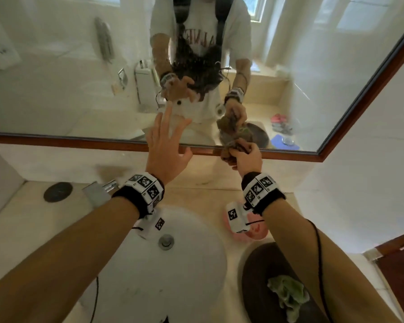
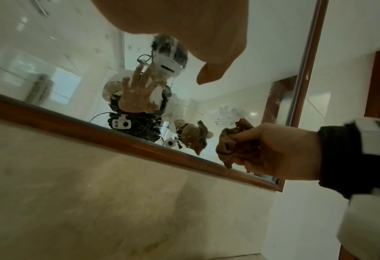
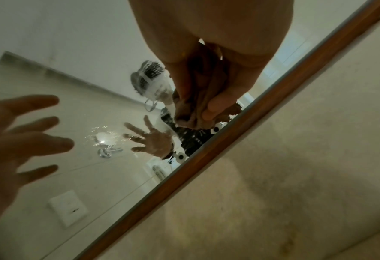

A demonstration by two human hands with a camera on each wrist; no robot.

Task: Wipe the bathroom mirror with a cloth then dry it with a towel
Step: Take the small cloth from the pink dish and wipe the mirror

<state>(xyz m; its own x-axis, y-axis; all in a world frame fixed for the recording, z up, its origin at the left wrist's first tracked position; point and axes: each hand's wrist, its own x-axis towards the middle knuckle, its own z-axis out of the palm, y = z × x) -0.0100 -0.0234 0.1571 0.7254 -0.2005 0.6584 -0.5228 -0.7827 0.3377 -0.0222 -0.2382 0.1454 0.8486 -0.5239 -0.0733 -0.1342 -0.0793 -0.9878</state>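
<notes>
The right hand (image 1: 244, 157) squeezes a brown cloth (image 1: 229, 150) at the bottom edge of the mirror (image 1: 68, 78), mid-frame. The left hand (image 1: 167, 150) is spread wide, holding nothing. Drops dot the glass, so wiping looks unfinished. Drying comes later.

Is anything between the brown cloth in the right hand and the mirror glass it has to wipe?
Nothing visible. The right hand grips the bunched brown cloth at the mirror's lower frame; the left hand is spread open beside it, off that path.

A home bathroom: wood-framed mirror (image 1: 56, 66) above a white sink (image 1: 184, 264), toilet reflected in the glass.
</notes>
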